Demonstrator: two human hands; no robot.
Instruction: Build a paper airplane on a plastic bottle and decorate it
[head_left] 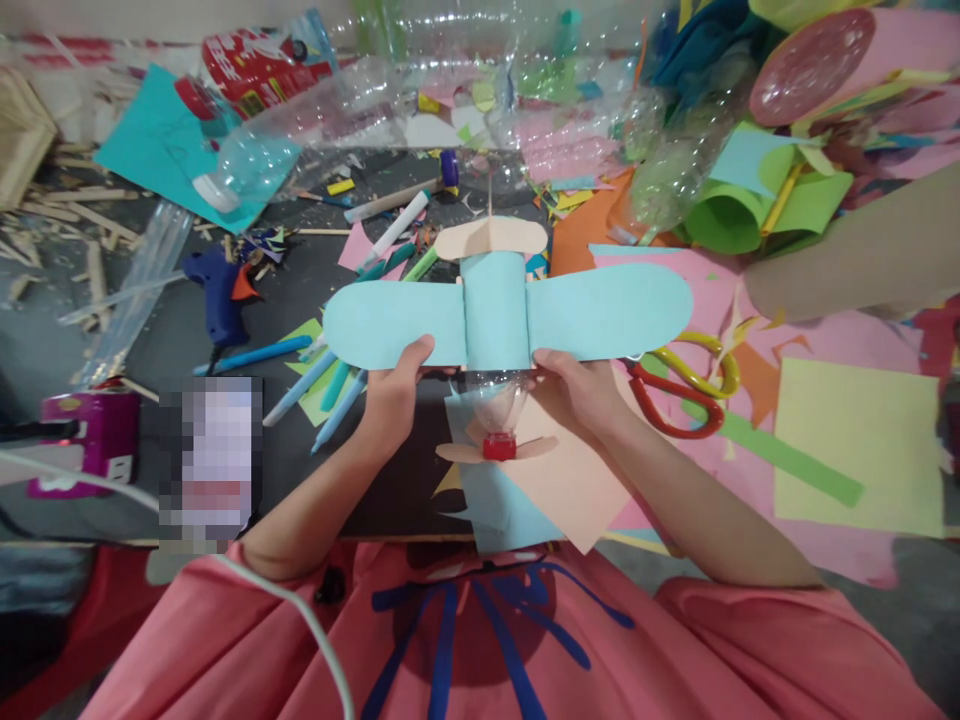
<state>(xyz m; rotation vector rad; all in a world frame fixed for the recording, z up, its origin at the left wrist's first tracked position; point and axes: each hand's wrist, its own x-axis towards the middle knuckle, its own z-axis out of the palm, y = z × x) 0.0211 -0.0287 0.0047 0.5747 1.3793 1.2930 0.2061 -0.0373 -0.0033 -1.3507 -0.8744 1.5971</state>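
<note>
Head view: the left hand (pixel 396 388) pinches one blue wing (pixel 390 315) of a bottle plane (pixel 495 310); the right hand (pixel 577 388) pinches the other. It's over the messy table (pixel 412 500), red cap (pixel 499 446) toward the pink shirt (pixel 300 640). Underneath is hard to see.

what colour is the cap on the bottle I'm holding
The cap is red, seen in the head view.

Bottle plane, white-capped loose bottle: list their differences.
The bottle plane has a red cap, the loose bottle a white one. The plane wears light-blue paper wings; the loose bottle is unwrapped. Left hand and right hand hold the plane; the loose bottle lies unheld. Both show clear plastic.
</note>
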